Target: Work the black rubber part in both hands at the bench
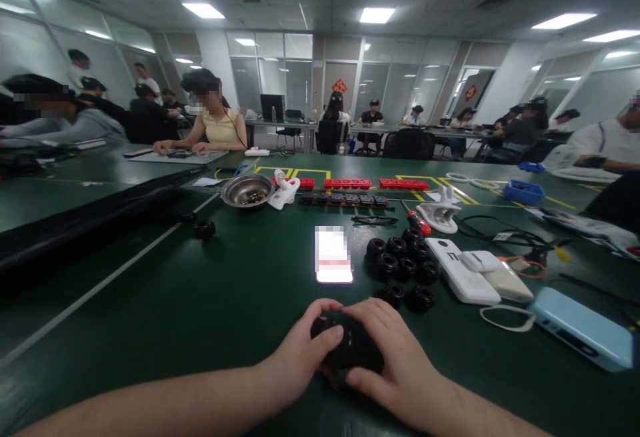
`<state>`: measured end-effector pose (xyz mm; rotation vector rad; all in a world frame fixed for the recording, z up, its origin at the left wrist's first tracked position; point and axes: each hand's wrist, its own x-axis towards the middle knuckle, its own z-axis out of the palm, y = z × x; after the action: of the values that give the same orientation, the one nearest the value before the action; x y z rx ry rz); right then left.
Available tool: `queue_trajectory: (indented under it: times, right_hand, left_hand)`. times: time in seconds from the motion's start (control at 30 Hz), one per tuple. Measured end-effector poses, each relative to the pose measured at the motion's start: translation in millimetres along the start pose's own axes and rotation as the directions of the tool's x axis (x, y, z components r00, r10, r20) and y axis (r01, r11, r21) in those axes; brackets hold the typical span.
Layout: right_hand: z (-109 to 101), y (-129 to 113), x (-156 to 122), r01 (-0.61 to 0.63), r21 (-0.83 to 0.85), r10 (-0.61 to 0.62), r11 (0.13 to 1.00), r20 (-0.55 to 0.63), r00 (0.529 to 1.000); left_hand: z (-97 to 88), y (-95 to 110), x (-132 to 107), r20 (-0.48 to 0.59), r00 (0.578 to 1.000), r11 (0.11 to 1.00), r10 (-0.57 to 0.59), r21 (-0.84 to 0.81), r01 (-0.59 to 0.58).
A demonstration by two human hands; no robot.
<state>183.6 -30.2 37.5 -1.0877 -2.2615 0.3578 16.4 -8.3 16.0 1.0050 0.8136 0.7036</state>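
We have both hands together at the near edge of the tabletop (200,310), closed on one black part (350,349). The left hand (299,351) curls round its left side with the thumb laid over the top. The right hand (396,365) covers its right side, fingers wrapped over and under. The part sits between the two palms, just above the tabletop or resting on it; we cannot tell which.

Most of the part is hidden. Only a dark, rounded patch shows between thumb and fingers, too dim to make out its shape or whether it is one piece or two.

Straight ahead of the hands lies a phone (333,255), its lit screen blurred out. Ahead and to the right is a cluster of black rings (403,257), and the closest two (407,295) lie just beyond the right hand's knuckles. Further right lie a white power bank (463,271), a rubber band (507,317) and a pale blue box (583,328). A lone ring (205,229) sits well off ahead to the left. Beyond it is a metal bowl (249,190) — its contents are too small to name.

Both forearms are cut off by the lower edge.
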Motion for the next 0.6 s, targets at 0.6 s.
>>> queue_trajectory:
  times: [0.6]
  right_hand:
    - [3.1,3.0,-1.4,0.089,-0.091,-0.093,0.992,-0.049,0.994]
  left_hand:
    - [-3.3,-4.4,1.9,-0.023,1.000,0.999,0.013,0.043,-0.012]
